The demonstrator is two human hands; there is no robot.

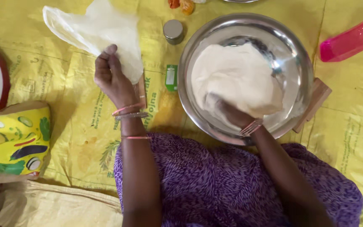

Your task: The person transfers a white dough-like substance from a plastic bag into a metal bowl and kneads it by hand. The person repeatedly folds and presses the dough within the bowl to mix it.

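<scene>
A large white lump of dough [238,77] fills a wide steel bowl [293,54] on a yellow woven mat. My right hand [225,111] is pressed under the dough's near edge, coated in it, fingers hidden. My left hand [113,77] is raised to the left of the bowl and grips a crumpled translucent white plastic sheet [95,29] that trails up and left. Bangles circle both wrists.
A small steel container [173,31] stands left of the bowl. A pink plastic item [351,40] lies at the right edge. A wooden board [316,105] sticks out under the bowl. A yellow printed packet [13,141] lies at left. My purple-clothed lap [215,185] is below.
</scene>
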